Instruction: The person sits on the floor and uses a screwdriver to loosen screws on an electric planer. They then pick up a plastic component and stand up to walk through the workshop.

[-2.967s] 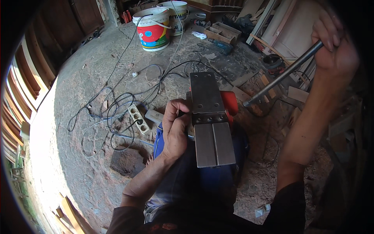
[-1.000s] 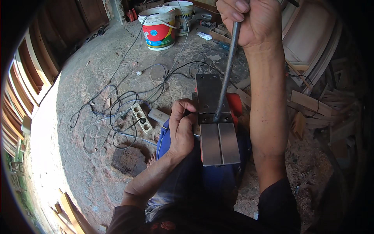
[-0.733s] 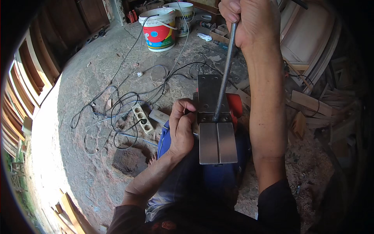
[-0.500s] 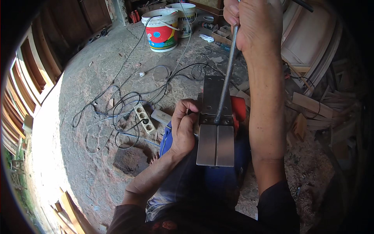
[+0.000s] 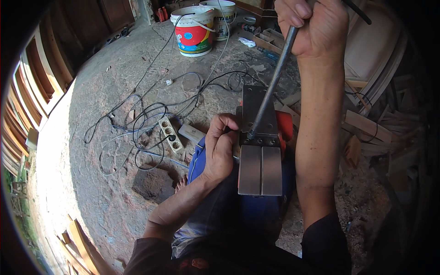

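Planer point(image 5: 250, 168) sole up over blue trousers point(image 5: 263, 208), long axis running away from the wearer; left hand point(image 5: 219, 151) gripping its left side; right hand point(image 5: 316, 34) closed around a steel rod point(image 5: 276, 75), slanting down to the bolt strip point(image 5: 266, 140); gap between planer and right forearm point(image 5: 319, 123); power strip point(image 5: 167, 130) left, wood offcuts point(image 5: 369, 126) right.
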The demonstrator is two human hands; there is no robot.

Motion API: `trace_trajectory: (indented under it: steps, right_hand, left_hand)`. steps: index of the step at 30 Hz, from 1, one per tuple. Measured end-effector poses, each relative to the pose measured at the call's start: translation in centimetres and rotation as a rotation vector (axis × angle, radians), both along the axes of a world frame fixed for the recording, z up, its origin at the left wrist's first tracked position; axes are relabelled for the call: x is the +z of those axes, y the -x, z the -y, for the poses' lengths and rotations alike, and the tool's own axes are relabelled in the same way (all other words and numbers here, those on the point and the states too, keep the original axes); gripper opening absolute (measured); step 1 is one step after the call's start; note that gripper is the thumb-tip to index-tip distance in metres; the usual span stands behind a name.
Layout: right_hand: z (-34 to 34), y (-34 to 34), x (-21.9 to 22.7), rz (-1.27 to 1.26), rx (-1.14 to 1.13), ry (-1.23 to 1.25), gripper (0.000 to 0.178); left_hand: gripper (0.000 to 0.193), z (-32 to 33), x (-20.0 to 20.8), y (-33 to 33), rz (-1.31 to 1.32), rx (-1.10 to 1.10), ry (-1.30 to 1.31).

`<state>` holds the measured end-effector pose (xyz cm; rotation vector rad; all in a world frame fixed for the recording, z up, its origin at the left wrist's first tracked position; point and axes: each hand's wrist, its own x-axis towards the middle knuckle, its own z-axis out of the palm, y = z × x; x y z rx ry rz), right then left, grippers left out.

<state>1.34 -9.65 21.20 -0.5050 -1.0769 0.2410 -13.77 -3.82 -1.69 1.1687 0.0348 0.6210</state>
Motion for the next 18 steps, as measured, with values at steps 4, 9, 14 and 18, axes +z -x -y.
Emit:
trace_trajectory:
  steps: [4, 9, 14, 18]
  right_hand:
    - [-0.3, -1.1, -0.2, 0.035, 0.125, -0.032, 0.030]
    - [-0.2, -0.6, -0.7, -0.031, 0.153, -0.012, 0.030]
    - [-0.5, -1.2, -0.9, -0.011, 0.193, -0.032, 0.030]
    - [-1.0, -0.6, -0.8, -0.037, 0.169, -0.011, 0.030]
  left_hand:
    - [0.017, 0.0, 0.1, 0.0, -0.013, 0.001, 0.000]
    - [0.016, 0.0, -0.1, -0.1, 0.010, -0.014, 0.007]
    - [0.016, 0.0, 0.0, -0.1, 0.003, -0.008, -0.007]
    - [0.016, -0.1, -0.3, -0.2, 0.011, -0.010, 0.001]
